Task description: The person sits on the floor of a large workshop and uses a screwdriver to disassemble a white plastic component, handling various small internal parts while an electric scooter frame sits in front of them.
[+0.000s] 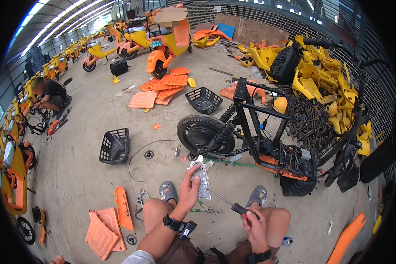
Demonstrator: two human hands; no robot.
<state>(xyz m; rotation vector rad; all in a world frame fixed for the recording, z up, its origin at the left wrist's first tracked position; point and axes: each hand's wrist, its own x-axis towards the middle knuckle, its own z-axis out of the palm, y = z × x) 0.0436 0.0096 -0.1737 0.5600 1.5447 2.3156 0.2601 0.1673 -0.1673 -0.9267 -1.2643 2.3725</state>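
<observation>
My left hand [188, 188] is closed around an oval clear-lensed scooter lamp [203, 181], held upright above the floor between my feet, its fingers across the front. In my right hand [256, 224] is a screwdriver [238, 209] with a black and red handle. Its thin shaft slants up to the left, and the tip is at the lamp's lower right edge; whether it touches a screw is too small to tell. Green-handled pliers [203, 207] lie on the floor just below the lamp. The stripped black scooter frame [275, 110] rests ahead to the right, its rear wheel [205, 135] nearest the lamp.
Black plastic baskets [114, 147] sit on the concrete floor, with orange panels [104, 231] at lower left. A pile of yellow covers [312, 79] lines the right wall. Yellow-orange scooters [169, 44] stand behind. A person [50, 94] crouches at far left.
</observation>
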